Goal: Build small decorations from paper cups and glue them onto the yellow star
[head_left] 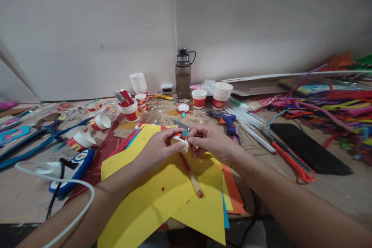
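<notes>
My left hand (162,144) is closed around a small white paper cup (176,140), its base turned toward me. A teal square (185,134) and a bit of red show at the cup's upper edge. My right hand (206,141) has thumb and forefinger pinched together at the cup's right side; what lies between them is hidden. Scissor blades (181,124) stick out just beyond the hands, pointing up and left, close to my right forefinger. Whether my right hand holds the scissors I cannot tell. Beneath the hands are yellow paper sheets (139,186) and a red-and-white pen (192,176).
Paper cups (223,92) stand in stacks at the back beside a water bottle (183,75). At right lie a glue gun (229,124), a red box cutter (293,162), a black phone (310,147) and pipe cleaners (334,108). A white cable (87,201) crosses my left forearm.
</notes>
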The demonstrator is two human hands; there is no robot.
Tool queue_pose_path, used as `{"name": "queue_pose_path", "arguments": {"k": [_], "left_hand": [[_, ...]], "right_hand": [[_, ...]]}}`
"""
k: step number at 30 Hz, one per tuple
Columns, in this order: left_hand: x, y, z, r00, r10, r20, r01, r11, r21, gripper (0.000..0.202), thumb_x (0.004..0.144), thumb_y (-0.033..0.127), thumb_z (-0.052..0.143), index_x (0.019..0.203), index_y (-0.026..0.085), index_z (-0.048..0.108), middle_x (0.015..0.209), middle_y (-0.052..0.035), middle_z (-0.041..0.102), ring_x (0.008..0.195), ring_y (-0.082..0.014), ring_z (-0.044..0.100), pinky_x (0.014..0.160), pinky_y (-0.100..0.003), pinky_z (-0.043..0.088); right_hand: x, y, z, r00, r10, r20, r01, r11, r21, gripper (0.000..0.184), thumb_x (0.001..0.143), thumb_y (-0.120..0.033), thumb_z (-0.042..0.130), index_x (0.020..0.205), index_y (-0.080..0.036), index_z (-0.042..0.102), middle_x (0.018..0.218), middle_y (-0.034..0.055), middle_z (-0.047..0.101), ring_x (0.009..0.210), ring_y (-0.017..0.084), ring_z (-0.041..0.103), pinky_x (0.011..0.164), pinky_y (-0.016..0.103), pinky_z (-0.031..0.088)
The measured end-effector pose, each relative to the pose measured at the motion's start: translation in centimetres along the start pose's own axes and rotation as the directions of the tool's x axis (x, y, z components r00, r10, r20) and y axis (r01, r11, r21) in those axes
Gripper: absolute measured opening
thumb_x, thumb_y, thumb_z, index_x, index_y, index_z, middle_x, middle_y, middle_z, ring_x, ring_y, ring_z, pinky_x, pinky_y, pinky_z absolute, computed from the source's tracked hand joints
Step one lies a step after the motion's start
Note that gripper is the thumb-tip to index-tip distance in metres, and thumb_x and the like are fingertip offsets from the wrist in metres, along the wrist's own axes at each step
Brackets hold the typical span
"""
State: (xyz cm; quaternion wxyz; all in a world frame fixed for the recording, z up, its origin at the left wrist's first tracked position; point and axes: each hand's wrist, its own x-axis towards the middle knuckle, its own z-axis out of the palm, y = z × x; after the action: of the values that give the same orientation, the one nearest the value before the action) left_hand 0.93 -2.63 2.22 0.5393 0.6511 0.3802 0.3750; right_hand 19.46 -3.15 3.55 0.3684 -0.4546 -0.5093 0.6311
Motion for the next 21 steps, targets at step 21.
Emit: {"name": "queue_pose_path", "arguments": {"k": [21], "left_hand": [[-0.05,0.01,-0.03,0.999,-0.025,0.040,0.025,1.000,0.015,0.042,0.078,0.033,0.067,0.114,0.014,0.062,0.105,-0.0069,0.067,0.090,-0.0182,0.059,0.081,-0.030,0.046]], "right_hand": [[-0.01,0.04,0.03,1.000,0.010,0.004,-0.010,1.000,0.006,0.019,0.066,-0.027,0.073,0.069,-0.016,0.057,0.057,-0.0032,0.060,0.050,0.008,0.056,0.050,0.022,0.051]]}}
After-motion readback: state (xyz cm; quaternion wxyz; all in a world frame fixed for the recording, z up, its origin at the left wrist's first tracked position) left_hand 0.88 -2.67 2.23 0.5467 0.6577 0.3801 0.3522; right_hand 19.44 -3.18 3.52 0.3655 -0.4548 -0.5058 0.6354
